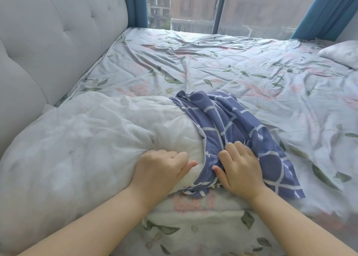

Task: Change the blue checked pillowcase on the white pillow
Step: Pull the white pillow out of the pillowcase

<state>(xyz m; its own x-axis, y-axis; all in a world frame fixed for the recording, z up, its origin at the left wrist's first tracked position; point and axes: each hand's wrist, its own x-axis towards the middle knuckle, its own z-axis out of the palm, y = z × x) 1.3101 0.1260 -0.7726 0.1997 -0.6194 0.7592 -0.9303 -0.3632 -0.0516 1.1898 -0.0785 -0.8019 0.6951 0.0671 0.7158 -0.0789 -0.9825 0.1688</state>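
The pillow (87, 139) at 9 o'clock is thin white cloth, matt and finely crinkled, puffed over soft filling. The pillowcase (232, 120) at centre is smooth blue cloth with white lines, limp, with a faint sheen on its folds. The sheet (213, 62) is matt printed cloth, quilted and creased. The headboard (48, 33) at 10 o'clock is pale grey upholstery, smooth and button-tufted. The curtains (329, 9) at 1 o'clock are matt blue cloth. The window (261, 8) at 12 o'clock is hazy glass.
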